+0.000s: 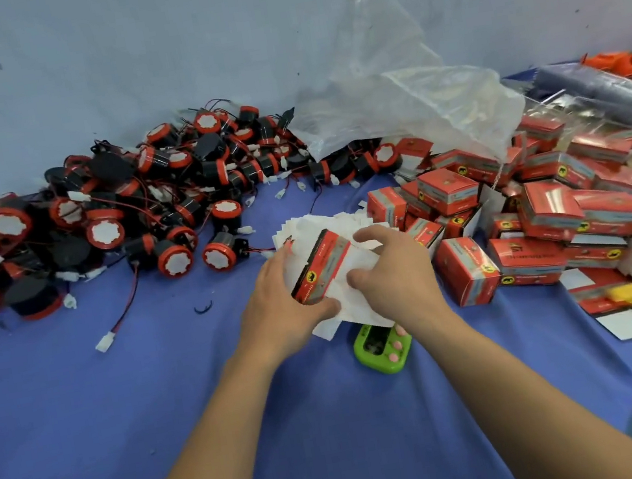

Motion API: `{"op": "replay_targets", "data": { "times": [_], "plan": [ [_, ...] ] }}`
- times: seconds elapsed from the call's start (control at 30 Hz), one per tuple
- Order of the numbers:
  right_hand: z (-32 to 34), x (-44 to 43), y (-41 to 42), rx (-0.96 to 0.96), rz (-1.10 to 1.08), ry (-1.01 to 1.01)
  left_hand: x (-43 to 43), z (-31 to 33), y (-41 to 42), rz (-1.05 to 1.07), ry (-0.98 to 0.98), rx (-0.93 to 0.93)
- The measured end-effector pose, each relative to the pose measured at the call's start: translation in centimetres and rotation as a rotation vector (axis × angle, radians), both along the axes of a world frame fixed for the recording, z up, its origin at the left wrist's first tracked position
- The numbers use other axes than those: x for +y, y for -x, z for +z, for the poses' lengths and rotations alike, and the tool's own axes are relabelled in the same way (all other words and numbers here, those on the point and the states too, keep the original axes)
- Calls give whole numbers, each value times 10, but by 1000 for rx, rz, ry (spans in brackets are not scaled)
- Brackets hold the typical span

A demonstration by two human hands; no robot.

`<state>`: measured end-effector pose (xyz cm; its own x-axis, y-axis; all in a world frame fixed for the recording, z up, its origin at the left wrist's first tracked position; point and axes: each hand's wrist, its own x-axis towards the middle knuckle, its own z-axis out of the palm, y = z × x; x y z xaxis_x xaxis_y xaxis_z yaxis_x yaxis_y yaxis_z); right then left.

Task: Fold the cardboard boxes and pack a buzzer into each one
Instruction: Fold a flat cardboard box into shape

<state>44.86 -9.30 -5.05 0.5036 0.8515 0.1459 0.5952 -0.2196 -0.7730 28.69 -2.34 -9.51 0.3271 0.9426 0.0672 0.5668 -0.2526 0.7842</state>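
Forearms (pixel 199 456) are reaching forward. Left hand (pixel 283 306) and right hand (pixel 394 272), close together, are gripping one red carton (pixel 321 267) between them, its long axis running near-left to far-right. Right fingers are apparently pinching its white flap. Buzzer pile (pixel 184 256) is lying beyond the left hand, the nearer one.

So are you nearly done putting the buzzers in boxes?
Not nearly. Done: a heap of folded red boxes on the right. In hand: the left hand and right hand grip one box above the flat blanks. Left: the big pile of loose buzzers, not boxed yet.
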Motion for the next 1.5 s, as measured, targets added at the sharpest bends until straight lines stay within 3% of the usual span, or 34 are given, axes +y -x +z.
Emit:
{"op": "replay_targets", "data": {
  "times": [0.2,0.33,0.47,0.6,0.77,0.9,1.0,1.13,1.3,1.5],
  "plan": [
    [11,-5,3,295,-121,-354,0,-1,22,224,55,-411],
    [16,-4,18,326,-89,-538,-4,6,36,202,128,-609],
    [7,6,41,454,16,-439,-12,18,42,20,269,-761],
    [-6,10,71,564,196,-228,-13,18,58,201,294,-879],
    [-26,11,101,237,251,-147,-8,14,102,336,136,-644],
    [-35,21,136,353,407,-51,-13,15,120,358,80,-617],
    [-44,29,147,377,424,-25,-15,14,124,382,154,-663],
    [-51,29,143,348,449,-30,-20,12,119,239,203,-543],
    [-55,23,134,312,396,-68,-16,9,119,160,119,-408],
    [-52,26,135,334,213,-139,-24,7,113,212,-60,-420]
  ]
}}
